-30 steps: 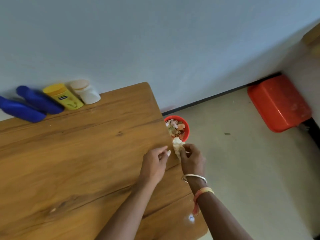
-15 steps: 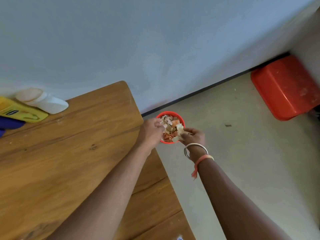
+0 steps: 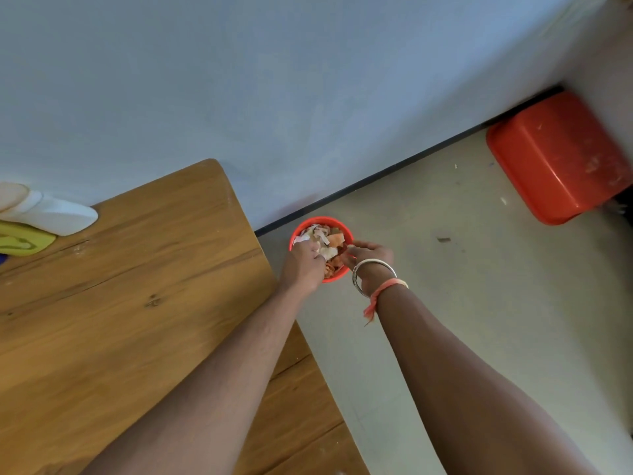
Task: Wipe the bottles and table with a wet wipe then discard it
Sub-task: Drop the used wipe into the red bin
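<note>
Red bin [image 3: 335, 276] sits on floor [image 3: 479, 269] just right of table [image 3: 137, 303] edge, open floor beyond. Left hand [image 3: 303, 265] and right hand [image 3: 370, 257] dip curled fingers into its scraps [image 3: 334, 240]; grip unclear, can't pick out the wipe there.

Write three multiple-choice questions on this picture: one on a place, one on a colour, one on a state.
1. Where does the small red bin stand?
A. on the floor beside the table
B. on a chair
C. on a shelf
2. Which colour is the bottle beside the white bottle?
A. green
B. yellow
C. black
3. The bin is:
A. empty
B. lidded
C. full of scraps
Answers: A, it sits beside the table corner; B, its body is yellow; C, scraps reach the rim.
</note>
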